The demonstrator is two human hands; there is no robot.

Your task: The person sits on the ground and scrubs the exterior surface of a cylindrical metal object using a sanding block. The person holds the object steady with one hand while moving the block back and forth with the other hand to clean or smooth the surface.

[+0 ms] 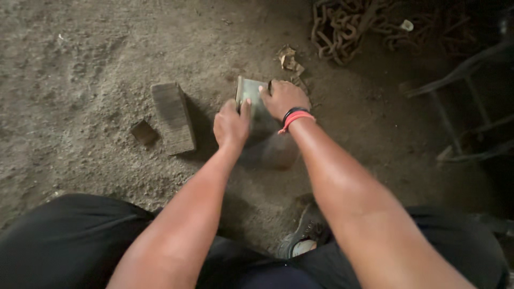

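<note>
Both hands grip one thin metal plate (250, 95) stood on edge on the dirt floor (80, 64): left hand (231, 126) closed at its near edge, right hand (284, 99) over the top. A finished-looking stack of plates (172, 118) lies at nine o'clock, a small piece (143, 132) beside it, rusty chain (342, 27) at one o'clock.

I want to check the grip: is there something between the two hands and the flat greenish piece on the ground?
Nothing visible. The left hand and the right hand both touch the flat greenish piece directly. The ridged block and the small dark piece lie apart, to the left.
</note>
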